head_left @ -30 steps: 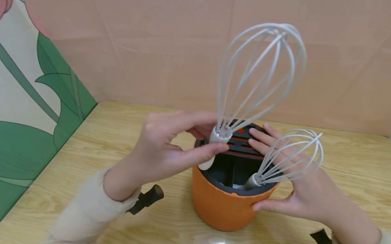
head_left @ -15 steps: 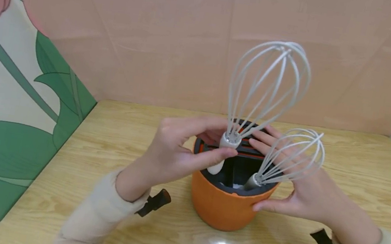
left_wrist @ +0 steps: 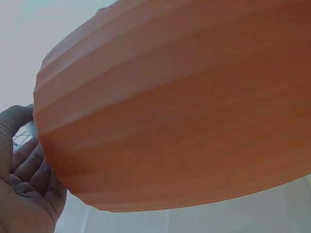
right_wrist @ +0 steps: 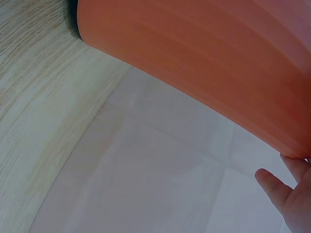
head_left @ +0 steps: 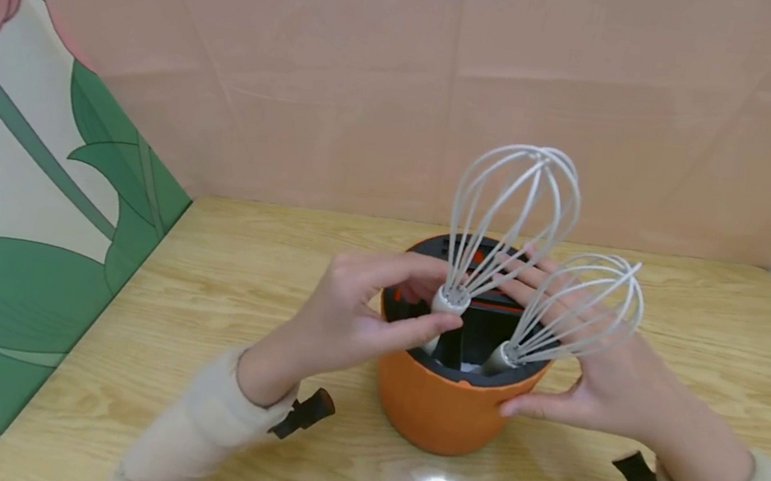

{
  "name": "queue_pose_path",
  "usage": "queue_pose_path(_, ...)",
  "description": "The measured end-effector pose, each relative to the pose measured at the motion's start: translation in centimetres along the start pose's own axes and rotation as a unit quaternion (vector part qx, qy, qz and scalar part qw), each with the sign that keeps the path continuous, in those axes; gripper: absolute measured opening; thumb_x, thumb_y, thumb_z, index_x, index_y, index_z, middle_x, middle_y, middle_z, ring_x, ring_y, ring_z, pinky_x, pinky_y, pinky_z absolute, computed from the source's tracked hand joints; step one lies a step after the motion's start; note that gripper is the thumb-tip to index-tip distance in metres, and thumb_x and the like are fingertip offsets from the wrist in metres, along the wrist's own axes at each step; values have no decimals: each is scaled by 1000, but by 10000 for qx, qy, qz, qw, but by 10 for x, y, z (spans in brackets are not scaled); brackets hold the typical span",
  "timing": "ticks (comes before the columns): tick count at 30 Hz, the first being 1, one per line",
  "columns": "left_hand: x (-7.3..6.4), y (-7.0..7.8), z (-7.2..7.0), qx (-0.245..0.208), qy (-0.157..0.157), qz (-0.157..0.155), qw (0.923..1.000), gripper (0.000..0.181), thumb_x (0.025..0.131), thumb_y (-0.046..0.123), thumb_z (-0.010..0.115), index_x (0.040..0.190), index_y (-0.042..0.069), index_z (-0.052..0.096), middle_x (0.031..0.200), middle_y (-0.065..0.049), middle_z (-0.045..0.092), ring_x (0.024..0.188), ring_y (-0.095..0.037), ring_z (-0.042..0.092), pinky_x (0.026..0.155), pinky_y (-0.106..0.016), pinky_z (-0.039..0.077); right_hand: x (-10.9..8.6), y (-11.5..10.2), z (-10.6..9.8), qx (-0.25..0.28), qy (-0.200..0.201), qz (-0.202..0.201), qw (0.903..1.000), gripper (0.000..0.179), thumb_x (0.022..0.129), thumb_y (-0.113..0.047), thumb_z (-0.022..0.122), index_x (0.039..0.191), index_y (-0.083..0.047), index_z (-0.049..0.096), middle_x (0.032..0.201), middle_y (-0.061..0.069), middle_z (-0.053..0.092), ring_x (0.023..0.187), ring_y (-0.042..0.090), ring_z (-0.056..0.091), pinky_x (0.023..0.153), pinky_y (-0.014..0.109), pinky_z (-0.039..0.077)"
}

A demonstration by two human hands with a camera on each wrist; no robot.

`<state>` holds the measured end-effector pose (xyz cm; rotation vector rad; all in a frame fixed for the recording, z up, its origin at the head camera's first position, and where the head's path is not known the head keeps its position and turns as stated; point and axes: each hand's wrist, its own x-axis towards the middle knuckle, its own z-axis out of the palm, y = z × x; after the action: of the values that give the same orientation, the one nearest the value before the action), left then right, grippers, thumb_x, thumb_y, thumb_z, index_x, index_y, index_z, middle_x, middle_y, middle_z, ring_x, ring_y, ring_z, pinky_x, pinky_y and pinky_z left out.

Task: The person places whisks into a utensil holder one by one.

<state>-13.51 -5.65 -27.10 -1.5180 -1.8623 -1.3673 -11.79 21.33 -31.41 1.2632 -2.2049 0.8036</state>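
Observation:
An orange utensil holder (head_left: 449, 416) with a black slotted, divided top stands on the table. My left hand (head_left: 364, 304) pinches the light handle of a large whisk (head_left: 453, 300) between thumb and fingers. The whisk's wire head points up and the handle's lower end is inside the holder's front left compartment. A smaller whisk (head_left: 504, 356) leans to the right out of the front right compartment. My right hand (head_left: 598, 372) holds the holder's right side, its thumb on the outer wall and its fingers over the top. In the left wrist view the holder's wall (left_wrist: 170, 107) hides most of the whisk.
The wood-grain table (head_left: 195, 312) extends around the holder. Behind it rises a pinkish backdrop (head_left: 302, 95). On the left is a panel with a printed tulip and green leaves (head_left: 11, 293).
My left hand has moved right and then down, lowering the large whisk's handle into the holder. The right hand, the holder and the small whisk have stayed in place.

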Motion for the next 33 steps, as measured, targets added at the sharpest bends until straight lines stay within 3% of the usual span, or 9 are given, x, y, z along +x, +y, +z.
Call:
queue_pose_path(8,-7,-4,3,102,-109,-185,9997,33,75,-6,81,105,-7,68,86,-11,74,76,-13,70,69,-20,57,3,0,0,55,13,-63,10000,100,76,-69,70,141,3,49,157,6,41,153,24,25,126,29,15)
queue_pose_path(15,-11,-6,5,232,-269,-227,9991,32,76,-2,82,104,-4,68,88,-9,75,81,-12,71,73,-19,57,2,0,0,47,47,-67,10000,100,76,-69,70,141,3,50,156,11,42,152,23,25,126,28,15)
queue_pose_path(28,-14,-4,9,253,-641,-632,9956,25,80,4,80,102,2,68,88,-4,74,83,-7,68,78,-17,55,1,-1,1,-178,86,-86,9998,101,76,-72,67,141,3,49,159,4,39,151,22,28,125,27,16)
queue_pose_path(33,-13,-3,8,244,-668,-675,9952,24,80,6,81,99,4,66,87,-3,71,83,-5,66,79,-18,55,-1,1,1,-153,98,-35,9998,102,76,-72,68,141,4,49,158,12,39,150,19,29,124,25,17)
